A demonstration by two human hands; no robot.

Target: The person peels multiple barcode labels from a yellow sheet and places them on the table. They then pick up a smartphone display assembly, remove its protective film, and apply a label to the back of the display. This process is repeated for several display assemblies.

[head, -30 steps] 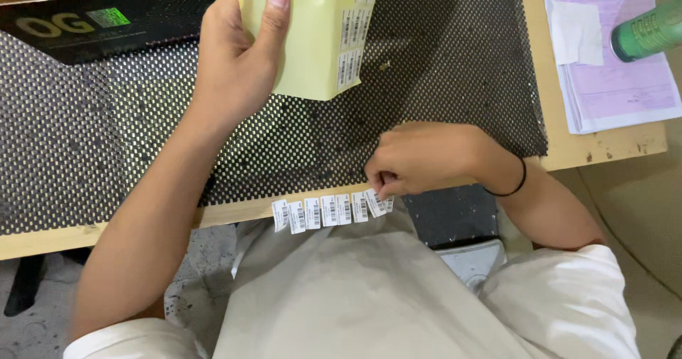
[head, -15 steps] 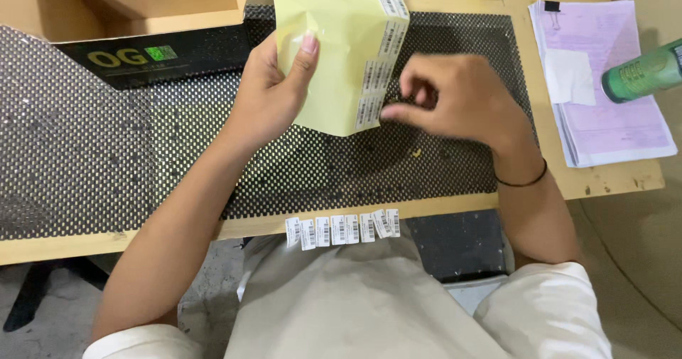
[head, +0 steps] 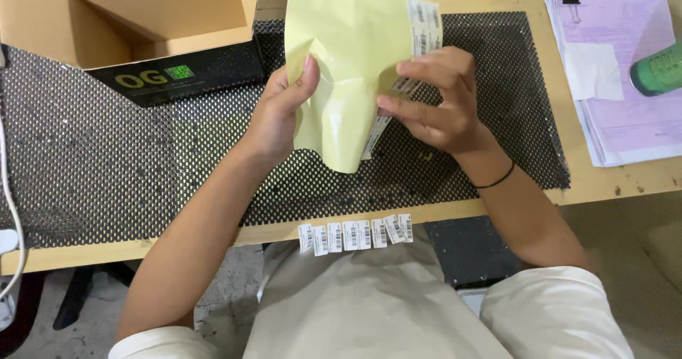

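Head view: the left hand (head: 280, 114) is gripping a pale yellow backing sheet (head: 348, 60) above the dotted mat (head: 106, 160), while the right hand (head: 433, 103) is pinching a white label (head: 405, 85) at the sheet's right edge. Six peeled labels (head: 355, 234) are hanging along the table edge (head: 497, 204).

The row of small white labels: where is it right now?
In the head view, the row of small white labels hangs off the near edge of the table, low centre, just past the black dotted mat and below both hands.
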